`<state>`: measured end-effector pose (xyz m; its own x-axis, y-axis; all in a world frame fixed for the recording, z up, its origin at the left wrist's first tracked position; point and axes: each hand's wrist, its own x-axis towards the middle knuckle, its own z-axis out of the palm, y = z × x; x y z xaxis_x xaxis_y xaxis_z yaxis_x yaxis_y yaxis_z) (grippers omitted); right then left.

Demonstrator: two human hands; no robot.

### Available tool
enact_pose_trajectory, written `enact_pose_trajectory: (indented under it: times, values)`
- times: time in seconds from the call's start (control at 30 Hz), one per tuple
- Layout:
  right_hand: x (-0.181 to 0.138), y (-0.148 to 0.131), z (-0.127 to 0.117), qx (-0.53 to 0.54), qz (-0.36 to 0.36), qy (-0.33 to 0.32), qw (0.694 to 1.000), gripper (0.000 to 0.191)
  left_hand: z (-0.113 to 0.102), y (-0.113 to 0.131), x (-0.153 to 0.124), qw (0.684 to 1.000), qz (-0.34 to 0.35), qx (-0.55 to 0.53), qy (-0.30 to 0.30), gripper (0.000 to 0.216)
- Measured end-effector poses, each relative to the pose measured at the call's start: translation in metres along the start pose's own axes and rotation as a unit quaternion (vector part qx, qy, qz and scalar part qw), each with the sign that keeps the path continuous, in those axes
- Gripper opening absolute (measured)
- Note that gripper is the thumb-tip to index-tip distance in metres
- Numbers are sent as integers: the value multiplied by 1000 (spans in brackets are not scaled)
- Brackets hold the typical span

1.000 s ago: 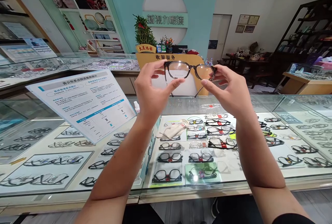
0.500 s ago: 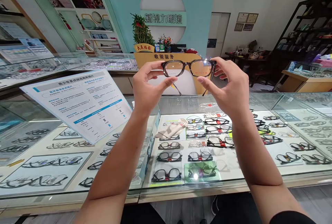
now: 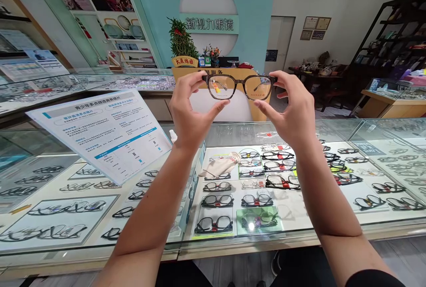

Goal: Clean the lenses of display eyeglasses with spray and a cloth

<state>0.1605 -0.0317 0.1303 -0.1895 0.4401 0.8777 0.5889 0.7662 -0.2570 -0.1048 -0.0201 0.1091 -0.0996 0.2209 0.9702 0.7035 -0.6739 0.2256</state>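
Left hand (image 3: 189,112) and right hand (image 3: 293,112) hold glasses (image 3: 240,86) above counter (image 3: 299,216).

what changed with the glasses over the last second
The glasses were tipped in the hands: a second ago the temple arms hung down below the lenses, now they show through the lenses. The frame also went from slanted to about level. The left hand and right hand still pinch the frame ends. The display case and the sign look unchanged.
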Motion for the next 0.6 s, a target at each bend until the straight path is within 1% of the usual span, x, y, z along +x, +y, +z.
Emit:
enact_pose_trajectory:
  times: [0.1,0.33,0.47,0.6]
  values:
    - [0,0,2,5,-6,4,1000,62,3,4,-2,1000,8,1,7,79]
    - [-2,-11,1,-12,-21,6,1000,55,18,2,-9,998,-4,-65,19,88]
    - [-2,-14,3,-17,-28,11,999,54,23,1,-10,999,-18,-40,12,92]
    - [-3,-13,5,-23,-33,15,999,57,24,4,-9,999,-23,-30,18,90]
